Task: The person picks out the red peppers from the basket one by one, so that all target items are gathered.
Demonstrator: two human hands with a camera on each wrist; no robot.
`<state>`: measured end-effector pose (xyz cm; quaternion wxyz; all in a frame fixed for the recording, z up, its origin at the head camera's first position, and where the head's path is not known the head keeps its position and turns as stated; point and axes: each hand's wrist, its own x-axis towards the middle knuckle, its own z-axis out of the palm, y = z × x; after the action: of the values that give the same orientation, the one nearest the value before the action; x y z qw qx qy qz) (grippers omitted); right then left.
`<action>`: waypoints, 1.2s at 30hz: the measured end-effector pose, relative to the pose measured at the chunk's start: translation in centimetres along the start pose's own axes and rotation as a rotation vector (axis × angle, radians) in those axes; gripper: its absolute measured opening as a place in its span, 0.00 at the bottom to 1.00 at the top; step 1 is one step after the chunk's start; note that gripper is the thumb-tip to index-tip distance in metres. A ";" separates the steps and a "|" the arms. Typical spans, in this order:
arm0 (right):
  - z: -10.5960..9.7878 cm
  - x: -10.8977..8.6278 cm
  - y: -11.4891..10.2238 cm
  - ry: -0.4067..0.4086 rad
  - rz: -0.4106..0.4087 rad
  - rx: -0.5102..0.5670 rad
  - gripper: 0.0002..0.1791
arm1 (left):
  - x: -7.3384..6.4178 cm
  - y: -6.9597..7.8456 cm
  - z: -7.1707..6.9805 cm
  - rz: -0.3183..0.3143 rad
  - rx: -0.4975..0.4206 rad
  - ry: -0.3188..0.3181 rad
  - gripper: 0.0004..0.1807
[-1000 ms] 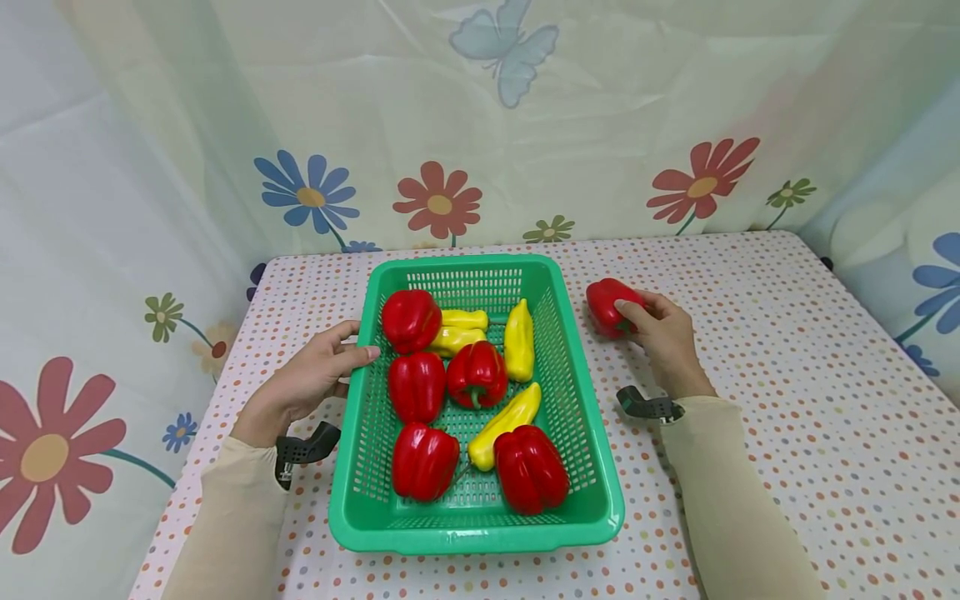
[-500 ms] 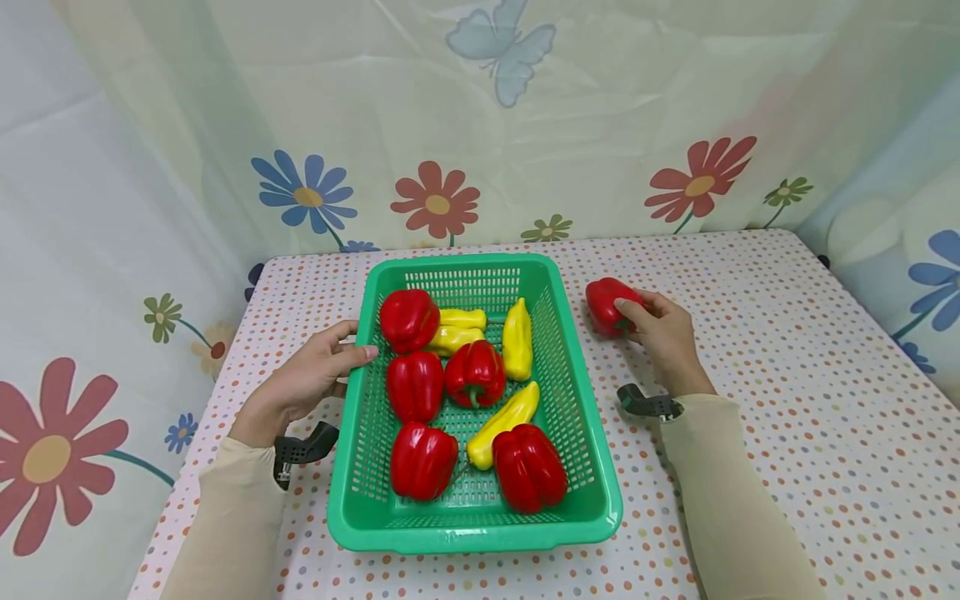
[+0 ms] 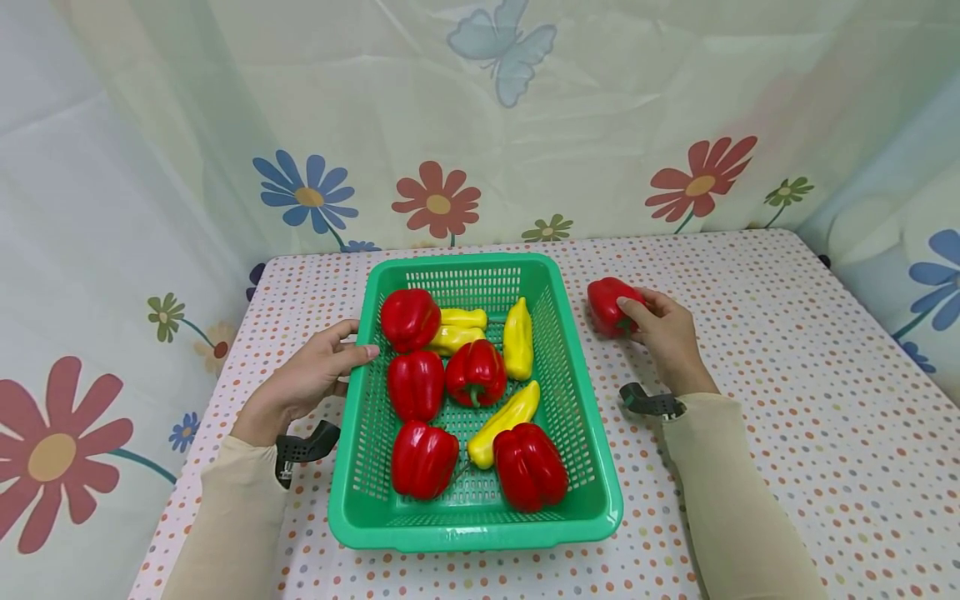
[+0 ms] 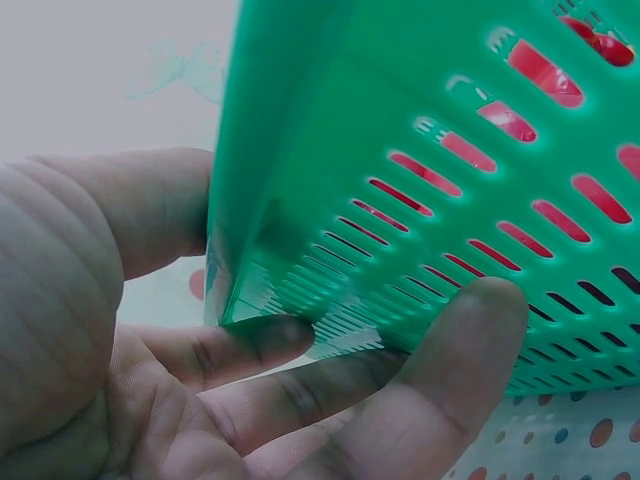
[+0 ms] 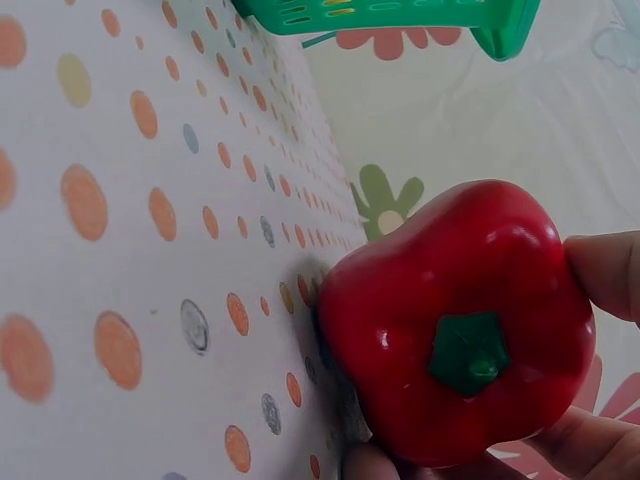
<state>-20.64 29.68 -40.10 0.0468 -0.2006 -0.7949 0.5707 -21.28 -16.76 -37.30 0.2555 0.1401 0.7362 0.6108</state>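
A green plastic basket [image 3: 480,537] with slotted walls holds several red bell peppers [image 3: 417,386] and several yellow peppers [image 3: 518,340]. At its left side my left hand [image 3: 318,371] grips the rim, thumb over the top and fingers against the outer wall. In the left wrist view those fingers [image 4: 450,360] touch the slotted wall. To the right of the basket, my right hand [image 3: 663,342] holds another red bell pepper [image 3: 607,304] between thumb and fingers. The right wrist view shows that pepper's green stem [image 5: 470,355] facing the camera, its side against or very near the tabletop.
A dotted cloth [image 3: 795,400] covers the table under the basket. Behind and at both sides hangs a flowered curtain [image 3: 585,108]. The table's back edge lies just beyond the basket.
Almost nothing differs. Both hands keep their places, the left on the basket and the right on the red bell pepper; the head view shifts very slightly.
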 end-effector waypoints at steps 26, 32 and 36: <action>-0.4 0.3 0.2 0.017 0.030 -0.089 0.39 | 0.1 0.0 0.0 0.016 0.009 0.002 0.30; -0.5 0.2 0.1 0.003 0.022 -0.082 0.39 | 0.0 0.0 0.1 0.016 0.012 0.005 0.30; -0.5 0.3 0.0 -0.002 0.024 -0.077 0.41 | 0.0 -0.1 0.1 0.004 0.008 0.012 0.28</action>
<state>-20.72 30.21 -40.01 0.0312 -0.2112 -0.8139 0.5403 -21.18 -16.71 -37.37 0.2492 0.1387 0.7400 0.6091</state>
